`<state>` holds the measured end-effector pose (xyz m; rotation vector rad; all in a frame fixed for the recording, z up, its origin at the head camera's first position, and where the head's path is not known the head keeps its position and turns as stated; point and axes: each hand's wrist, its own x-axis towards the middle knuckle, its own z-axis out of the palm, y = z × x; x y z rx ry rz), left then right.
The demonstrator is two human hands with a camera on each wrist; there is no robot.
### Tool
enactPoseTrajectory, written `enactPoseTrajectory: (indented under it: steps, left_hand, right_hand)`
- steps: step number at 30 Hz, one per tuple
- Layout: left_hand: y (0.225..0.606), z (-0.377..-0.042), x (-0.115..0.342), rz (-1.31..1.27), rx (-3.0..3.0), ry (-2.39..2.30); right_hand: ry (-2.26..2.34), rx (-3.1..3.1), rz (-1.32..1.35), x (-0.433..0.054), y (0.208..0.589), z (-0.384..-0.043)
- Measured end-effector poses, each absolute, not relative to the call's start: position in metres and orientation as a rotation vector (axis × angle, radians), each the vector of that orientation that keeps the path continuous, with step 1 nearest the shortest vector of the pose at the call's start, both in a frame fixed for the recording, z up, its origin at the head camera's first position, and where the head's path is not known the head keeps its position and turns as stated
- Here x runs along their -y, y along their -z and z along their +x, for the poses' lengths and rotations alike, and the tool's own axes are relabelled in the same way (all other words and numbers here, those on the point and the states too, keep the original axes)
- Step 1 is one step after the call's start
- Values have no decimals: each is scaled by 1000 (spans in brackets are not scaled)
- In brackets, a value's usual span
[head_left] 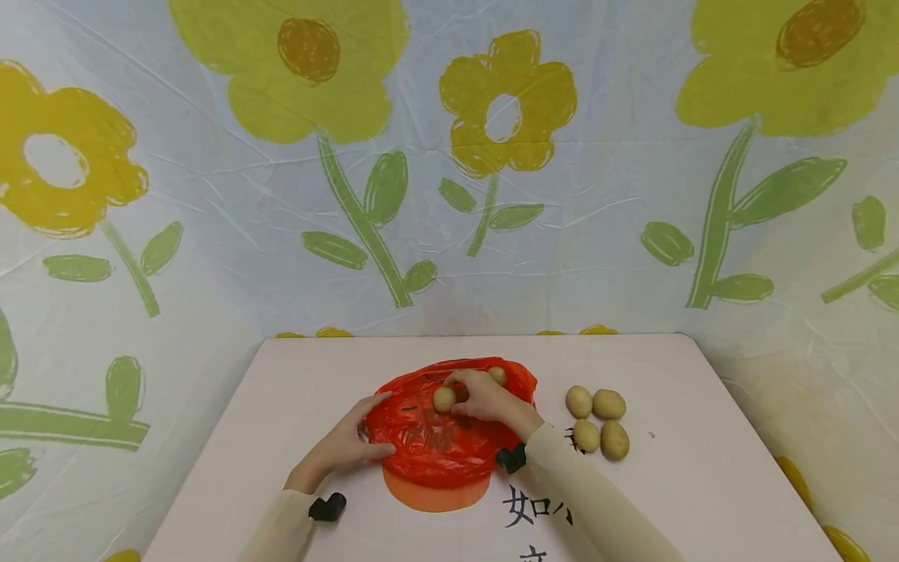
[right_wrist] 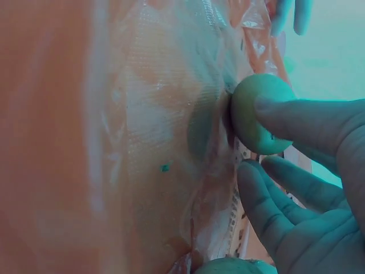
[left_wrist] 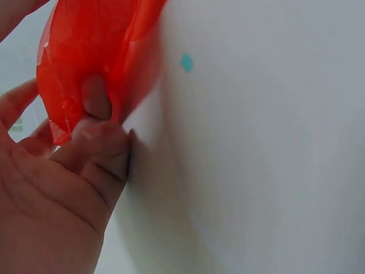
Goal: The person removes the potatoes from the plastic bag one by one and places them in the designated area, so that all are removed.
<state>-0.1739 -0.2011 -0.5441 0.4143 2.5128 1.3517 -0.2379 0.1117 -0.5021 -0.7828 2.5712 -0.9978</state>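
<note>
A red plastic bag (head_left: 421, 457) lies spread on the table. My left hand (head_left: 344, 439) is at its left edge and grips the thin plastic, which shows between the fingers in the left wrist view. Over the middle of the bag, my right hand (head_left: 485, 396) pinches a small round potato (head_left: 445, 400). The right wrist view shows the thumb pressed on this potato (right_wrist: 259, 123), close against the plastic, with the fingers on its other side. Another potato (head_left: 497, 375) sits at the bag's far right part, just beyond the right hand.
Several potatoes (head_left: 609, 404) stand grouped to the right of the bag, beside the right sleeve (head_left: 590, 484). The pale table (head_left: 688, 499) carries black characters (head_left: 527, 506) and an orange patch (head_left: 435, 496) under the bag's near edge. A flowered cloth (head_left: 597, 211) hangs behind and at both sides.
</note>
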Motion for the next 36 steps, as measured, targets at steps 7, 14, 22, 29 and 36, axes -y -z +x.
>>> enactPoseTrajectory:
  steps: [7, 14, 22, 29, 36]
  left_hand:
    - [544, -172, 199, 374, -2477, -1367]
    - [546, -170, 201, 405, -2492, -1350]
    - [548, -171, 202, 371, -2487, -1353]
    - [547, -173, 201, 345, -2481, -1356]
    - [548, -172, 202, 374, -2489, -1343]
  right_hand:
    - [950, -2552, -795, -109, 506, -237]
    - [926, -2586, -790, -108, 507, -235]
    - [920, -2597, -789, -108, 509, -235]
    - [951, -2600, -809, -111, 506, -235]
    - [978, -2614, -802, -114, 495, -235]
